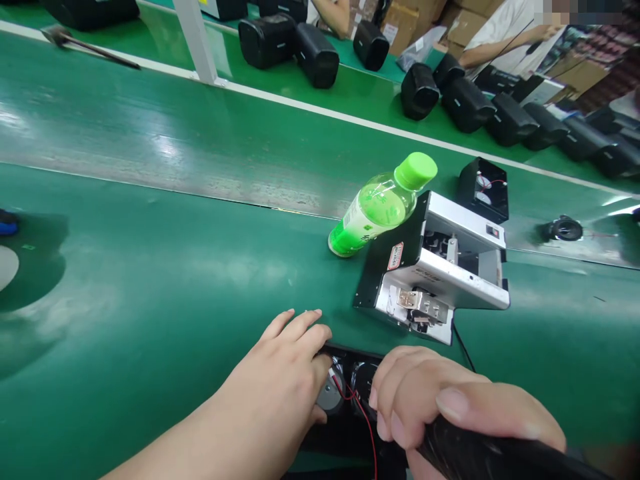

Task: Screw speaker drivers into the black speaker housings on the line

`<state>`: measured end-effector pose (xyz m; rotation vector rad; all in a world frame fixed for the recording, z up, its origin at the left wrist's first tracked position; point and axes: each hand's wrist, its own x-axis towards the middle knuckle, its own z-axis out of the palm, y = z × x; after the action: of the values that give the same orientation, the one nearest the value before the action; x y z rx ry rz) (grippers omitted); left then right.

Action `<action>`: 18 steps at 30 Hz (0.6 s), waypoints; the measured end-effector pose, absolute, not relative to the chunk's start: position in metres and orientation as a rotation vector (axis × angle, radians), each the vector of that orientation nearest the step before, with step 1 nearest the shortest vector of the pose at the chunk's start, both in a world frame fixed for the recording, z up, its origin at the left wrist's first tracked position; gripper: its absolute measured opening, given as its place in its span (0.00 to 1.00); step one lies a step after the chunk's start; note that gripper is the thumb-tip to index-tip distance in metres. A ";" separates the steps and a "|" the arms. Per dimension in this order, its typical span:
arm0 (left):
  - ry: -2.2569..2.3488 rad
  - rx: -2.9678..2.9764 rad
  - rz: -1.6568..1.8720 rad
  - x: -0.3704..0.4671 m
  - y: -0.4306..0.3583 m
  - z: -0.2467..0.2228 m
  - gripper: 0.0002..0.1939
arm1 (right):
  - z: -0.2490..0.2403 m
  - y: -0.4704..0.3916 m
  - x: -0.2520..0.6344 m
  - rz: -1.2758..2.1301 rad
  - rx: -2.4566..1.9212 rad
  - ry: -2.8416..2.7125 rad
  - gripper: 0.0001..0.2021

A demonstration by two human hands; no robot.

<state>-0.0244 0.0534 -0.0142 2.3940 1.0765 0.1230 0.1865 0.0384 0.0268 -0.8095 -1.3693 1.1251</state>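
Low in the head view lies a black speaker housing (333, 433) with round speaker drivers in it and a red wire (370, 427) running out toward me. My left hand (293, 363) is bent over its left side, thumb and index finger against it and the other fingertips past its far edge. A black cylindrical tool handle (465, 450) fills my right hand (440, 393), the fingers wrapped round it above the housing's right side. The tool's working end is hidden behind that hand.
Just beyond my hands stand a silver-and-black screw feeder (463, 273) and a green-capped bottle (377, 207). An open black speaker box (483, 190) and a loose driver (565, 229) sit farther right. Several black speakers (467, 103) line the far side, where other people (500, 37) are.
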 end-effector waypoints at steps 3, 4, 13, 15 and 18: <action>1.088 2.420 0.109 -0.024 0.052 -0.011 0.25 | 0.029 0.035 0.180 1.165 -0.837 -1.323 0.13; 1.090 2.424 0.101 -0.024 0.052 -0.010 0.24 | 0.030 0.036 0.178 1.141 -0.833 -1.287 0.12; 1.106 2.364 0.124 -0.026 0.052 -0.003 0.20 | 0.022 0.044 0.174 1.109 -0.761 -1.236 0.22; 1.096 2.362 0.126 -0.027 0.053 -0.001 0.19 | 0.018 0.044 0.169 1.034 -0.750 -1.222 0.29; 1.092 2.363 0.114 -0.026 0.053 0.002 0.17 | 0.013 0.043 0.164 1.018 -0.740 -1.211 0.34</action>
<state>-0.0264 0.0531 0.0021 2.3633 1.0922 0.1142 0.1637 0.0428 0.0128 -0.7396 -1.2111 1.0175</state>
